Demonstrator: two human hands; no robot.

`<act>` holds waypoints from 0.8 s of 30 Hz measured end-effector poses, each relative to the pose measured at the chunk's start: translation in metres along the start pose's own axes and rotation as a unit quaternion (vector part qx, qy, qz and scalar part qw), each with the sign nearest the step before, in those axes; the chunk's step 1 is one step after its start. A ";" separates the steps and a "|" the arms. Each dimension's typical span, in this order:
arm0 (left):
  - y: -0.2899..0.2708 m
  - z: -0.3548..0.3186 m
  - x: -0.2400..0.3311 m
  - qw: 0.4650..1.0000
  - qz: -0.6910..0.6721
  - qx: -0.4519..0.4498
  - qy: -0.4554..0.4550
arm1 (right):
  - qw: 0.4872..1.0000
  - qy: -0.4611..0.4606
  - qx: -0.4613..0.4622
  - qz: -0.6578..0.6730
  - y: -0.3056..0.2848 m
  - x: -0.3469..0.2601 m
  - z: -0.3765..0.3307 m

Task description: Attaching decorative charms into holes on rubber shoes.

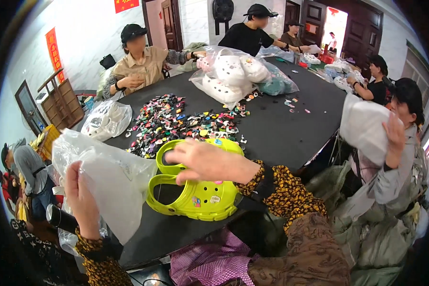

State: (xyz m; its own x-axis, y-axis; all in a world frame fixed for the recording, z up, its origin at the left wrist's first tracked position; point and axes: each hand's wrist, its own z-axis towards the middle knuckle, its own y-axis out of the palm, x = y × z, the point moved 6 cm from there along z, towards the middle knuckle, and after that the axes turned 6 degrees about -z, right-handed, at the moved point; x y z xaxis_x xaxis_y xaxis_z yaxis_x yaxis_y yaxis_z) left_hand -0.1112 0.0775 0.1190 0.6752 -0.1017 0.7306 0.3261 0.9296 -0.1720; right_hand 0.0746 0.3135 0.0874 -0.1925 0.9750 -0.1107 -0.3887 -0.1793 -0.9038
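Note:
Two lime-green clogs [202, 202] with small charms on their tops lie side by side on the dark table, heel straps toward the left. Over the clogs reaches my right hand [209, 161], fingers apart and slightly blurred above the heel openings. Whether it touches a strap I cannot tell. At the left, my left hand [83, 202] is raised with a clear plastic bag [117, 186] between thumb and fingers. The bag hangs beside the clogs, its corner pointing down at the table edge.
A wide heap of small coloured charms [176, 121] lies beyond the clogs. Bagged white clogs [229, 76] stand farther back, with another bagged pair [107, 119] at the left. Several people work around the table [314, 109]; one at right holds a white bag [364, 124].

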 end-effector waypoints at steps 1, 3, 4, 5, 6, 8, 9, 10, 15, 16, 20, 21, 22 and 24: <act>0.012 -0.009 0.014 0.998 -0.055 -0.022 -0.005 | 1.000 -0.012 0.017 0.010 -0.005 -0.002 0.004; 0.032 -0.026 0.040 0.996 -0.075 -0.040 -0.024 | 0.983 -0.008 0.183 -0.029 -0.029 -0.007 0.006; 0.050 -0.035 0.048 0.983 -0.124 -0.112 -0.070 | 0.983 -0.007 0.180 -0.030 -0.030 -0.011 0.008; 0.067 -0.044 0.055 0.961 -0.173 -0.183 -0.114 | 0.979 -0.020 0.201 -0.017 -0.032 -0.016 0.008; 0.079 -0.051 0.066 0.949 -0.180 -0.233 -0.110 | 0.975 -0.034 0.222 -0.005 -0.035 -0.021 0.008; 0.097 -0.067 0.077 0.906 -0.248 -0.299 -0.167 | 0.975 -0.066 0.209 -0.024 -0.030 -0.032 0.007; 0.102 -0.068 0.084 0.907 -0.226 -0.329 -0.132 | 0.975 -0.097 0.196 -0.043 -0.026 -0.037 0.006; 0.103 -0.068 0.086 0.902 -0.262 -0.313 -0.141 | 0.969 -0.130 0.205 -0.052 -0.025 -0.039 0.003; 0.091 -0.057 0.080 0.924 -0.284 -0.205 -0.150 | 0.987 -0.025 0.143 0.075 -0.010 -0.006 -0.009; 0.084 -0.057 0.086 0.953 -0.240 -0.163 -0.085 | 0.983 0.031 0.165 0.071 -0.012 0.004 -0.010; 0.053 -0.075 0.144 0.952 -0.092 -0.145 0.252 | 0.952 0.160 0.254 0.065 -0.025 0.031 -0.018; 0.061 -0.084 0.155 0.903 -0.080 -0.270 0.326 | 0.929 0.190 0.302 0.101 -0.030 0.037 -0.023; 0.070 -0.099 0.160 0.827 -0.019 -0.393 0.402 | 0.919 0.170 0.342 0.102 -0.036 0.034 -0.025; 0.078 -0.115 0.162 0.788 -0.017 -0.456 0.414 | 0.933 0.212 0.280 0.084 -0.030 0.035 -0.018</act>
State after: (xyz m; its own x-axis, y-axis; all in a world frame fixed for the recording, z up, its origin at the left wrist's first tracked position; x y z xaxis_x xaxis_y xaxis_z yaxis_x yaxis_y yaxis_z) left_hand 0.1003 0.0928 0.1478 0.7324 -0.6684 0.1294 0.4385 0.3177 -0.8407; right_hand 0.0959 0.3549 0.1032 0.0339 0.8703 -0.4914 -0.8176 -0.2586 -0.5144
